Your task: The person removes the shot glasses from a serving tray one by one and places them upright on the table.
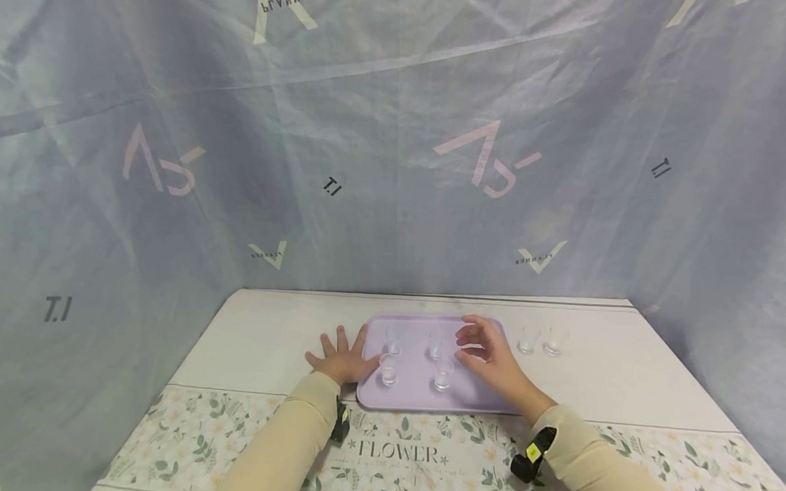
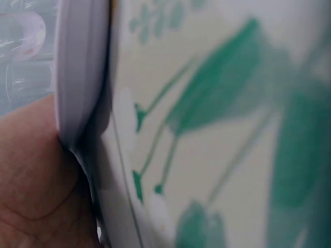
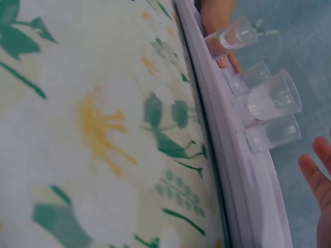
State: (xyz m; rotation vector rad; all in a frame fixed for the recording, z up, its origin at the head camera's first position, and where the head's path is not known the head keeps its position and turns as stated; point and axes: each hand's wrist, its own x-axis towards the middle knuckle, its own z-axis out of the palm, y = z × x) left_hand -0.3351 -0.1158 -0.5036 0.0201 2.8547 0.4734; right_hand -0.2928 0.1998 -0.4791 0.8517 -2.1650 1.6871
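A lilac tray point(image 1: 411, 400) lies on the table with several small clear cups on it, among them a front-left cup point(image 1: 388, 371), a front-right cup point(image 1: 442, 377) and a back-right cup point(image 1: 435, 349). My left hand point(image 1: 345, 361) rests at the tray's left edge with fingers spread and the thumb over the rim. Above the tray's right part hovers my right hand point(image 1: 491, 354), its fingers bent loosely with nothing seen between them. In the right wrist view, its fingers point(image 3: 313, 173) stand apart from the nearest cup point(image 3: 274, 135).
Two more clear cups, a nearer one point(image 1: 526, 340) and a farther one point(image 1: 553, 341), stand on the table right of the tray. A flower-print band point(image 1: 401, 469) runs along the front of the table cover. A grey-blue curtain point(image 1: 391, 202) encloses the back and sides.
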